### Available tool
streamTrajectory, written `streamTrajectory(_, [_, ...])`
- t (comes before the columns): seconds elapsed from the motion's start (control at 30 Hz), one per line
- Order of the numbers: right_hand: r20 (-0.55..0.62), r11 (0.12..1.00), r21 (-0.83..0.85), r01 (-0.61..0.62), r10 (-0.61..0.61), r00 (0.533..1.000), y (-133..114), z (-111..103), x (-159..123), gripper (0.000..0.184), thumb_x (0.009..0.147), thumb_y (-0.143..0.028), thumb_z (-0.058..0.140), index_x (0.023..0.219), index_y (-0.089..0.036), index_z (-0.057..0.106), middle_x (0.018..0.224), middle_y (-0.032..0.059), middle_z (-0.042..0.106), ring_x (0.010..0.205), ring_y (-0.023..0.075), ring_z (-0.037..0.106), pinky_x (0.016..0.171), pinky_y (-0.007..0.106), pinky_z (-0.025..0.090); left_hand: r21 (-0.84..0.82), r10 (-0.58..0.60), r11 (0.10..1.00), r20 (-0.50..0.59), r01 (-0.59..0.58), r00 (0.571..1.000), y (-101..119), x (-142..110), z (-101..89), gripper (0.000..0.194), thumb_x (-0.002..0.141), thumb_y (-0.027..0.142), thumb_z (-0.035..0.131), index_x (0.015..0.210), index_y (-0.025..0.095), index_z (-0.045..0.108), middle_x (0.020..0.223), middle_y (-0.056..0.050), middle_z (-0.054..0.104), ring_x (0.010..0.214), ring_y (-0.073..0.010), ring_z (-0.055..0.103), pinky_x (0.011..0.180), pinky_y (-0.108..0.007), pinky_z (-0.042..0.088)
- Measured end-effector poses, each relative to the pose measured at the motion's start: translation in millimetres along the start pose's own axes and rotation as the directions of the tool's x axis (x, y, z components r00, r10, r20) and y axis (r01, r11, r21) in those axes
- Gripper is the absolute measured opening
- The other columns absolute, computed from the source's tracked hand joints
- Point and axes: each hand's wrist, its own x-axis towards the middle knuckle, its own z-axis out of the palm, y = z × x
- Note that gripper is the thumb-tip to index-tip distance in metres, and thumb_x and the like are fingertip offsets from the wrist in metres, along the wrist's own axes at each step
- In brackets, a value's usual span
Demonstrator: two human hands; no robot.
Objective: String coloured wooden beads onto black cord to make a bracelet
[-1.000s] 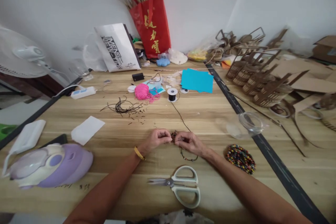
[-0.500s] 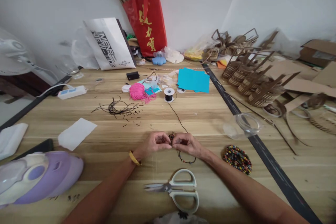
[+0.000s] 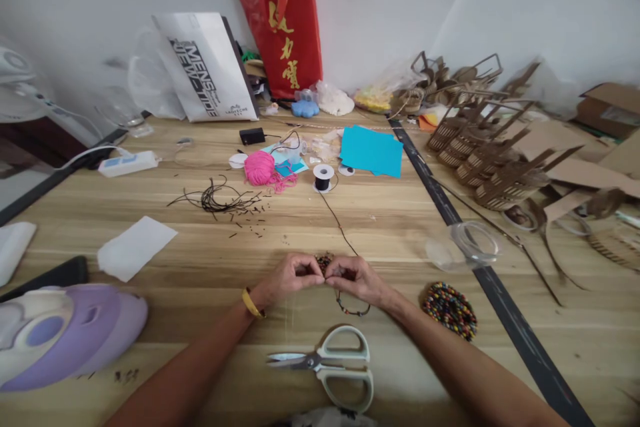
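Note:
My left hand (image 3: 295, 277) and my right hand (image 3: 361, 278) meet fingertip to fingertip over the table, both pinched closed. A thin black cord (image 3: 341, 227) runs from a white spool (image 3: 323, 178) down to my right hand. Below that hand hangs a loop of beaded cord (image 3: 354, 311). What exactly the left fingertips pinch is too small to make out. Just behind the fingertips lies a small heap of dark beads (image 3: 324, 261), partly covered by the hands. Scissors with pale handles (image 3: 345, 368) rest nearer to me. Right of my hands sits a coil of multicoloured beads (image 3: 449, 310).
Cut black cords (image 3: 220, 199) with scattered snippets lie left of the spool, near pink yarn (image 3: 260, 167). Blue sheets (image 3: 373, 152) lie behind. At left are a white paper (image 3: 136, 248) and a purple-white appliance (image 3: 95, 333). Woven baskets (image 3: 505, 180) crowd the right.
The camera view has shifted slightly. My hands stay together in the same pinch, with only small finger movements. The beaded loop still hangs by my right hand.

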Motion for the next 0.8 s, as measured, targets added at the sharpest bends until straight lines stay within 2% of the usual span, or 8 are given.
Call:
streamTrajectory(0.3, [0.0, 1.0, -0.014, -0.005, 0.005, 1.0, 1.3, -0.9, -0.4, 0.028, 0.081, -0.04, 0.064, 0.078, -0.012, 0.06, 0.06, -0.0025, 0.048, 0.052, 0.0073, 0.037, 0.049, 0.02, 0.029, -0.023, -0.003, 1.0, 0.024, 0.003, 1.0, -3.1, 0.3, -2.4, 0.019, 0.074, 0.028, 0.067, 0.071, 0.01, 0.062, 0.069, -0.002, 0.06, 0.064, -0.0104, 0.052, 0.063, -0.022, 0.041])
streamTrajectory(0.53, [-0.028, 1.0, 0.025, -0.012, 0.013, 1.0, 1.3, -3.5, -3.3, 0.029, 0.083, -0.042, 0.061, 0.076, -0.014, 0.057, 0.06, -0.0027, 0.046, 0.052, 0.0076, 0.038, 0.048, 0.02, 0.029, -0.122, -0.006, 0.992, -0.127, -0.01, 0.992, 4.2, -0.6, -5.3, 0.021, 0.078, 0.032, 0.063, 0.074, 0.011, 0.058, 0.065, -0.001, 0.06, 0.061, -0.0099, 0.053, 0.061, -0.022, 0.043])
streamTrajectory(0.67, [-0.044, 0.997, 0.071, -0.037, 0.041, 0.998, -0.8, -3.8, -4.4, 0.029, 0.082, -0.042, 0.062, 0.076, -0.014, 0.056, 0.061, -0.0021, 0.048, 0.051, 0.0077, 0.038, 0.047, 0.02, 0.029, -0.102, 0.022, 0.994, -0.212, -0.045, 0.977, 6.2, -0.8, -10.3, 0.021, 0.078, 0.03, 0.063, 0.072, 0.011, 0.058, 0.065, 0.0, 0.058, 0.061, -0.0096, 0.052, 0.061, -0.021, 0.043])
streamTrajectory(0.8, [-0.066, 0.996, 0.075, -0.046, 0.051, 0.997, -1.4, -5.0, -5.9, 0.029, 0.079, -0.042, 0.065, 0.075, -0.014, 0.057, 0.06, -0.0023, 0.049, 0.05, 0.0076, 0.039, 0.046, 0.02, 0.03, -0.036, 0.022, 0.999, -0.218, -0.03, 0.976, 3.5, 0.4, -14.3, 0.016, 0.075, 0.026, 0.065, 0.072, 0.011, 0.06, 0.065, 0.0, 0.057, 0.06, -0.0086, 0.051, 0.058, -0.02, 0.04])
